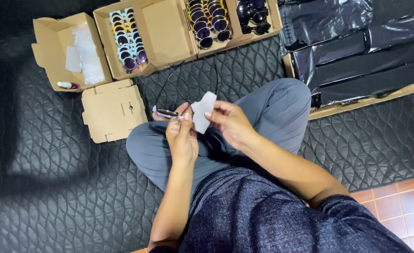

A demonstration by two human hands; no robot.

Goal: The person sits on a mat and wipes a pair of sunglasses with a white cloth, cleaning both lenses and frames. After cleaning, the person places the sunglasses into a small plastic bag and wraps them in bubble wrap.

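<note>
My left hand (181,136) holds a pair of sunglasses (165,113) with a pale purple frame; one arm sticks out to the left. My right hand (229,122) pinches a small white cloth (202,111) against the glasses, over the lens, which the cloth hides. Both hands meet above my crossed legs in grey trousers (272,107).
Open cardboard boxes stand ahead: one with clear bags and a small bottle (68,51), one with light-framed sunglasses (128,40), one with dark and yellow-framed sunglasses (211,21). A flat folded box (113,110) lies at left. A box of black pouches (357,56) sits at right on the quilted black mat.
</note>
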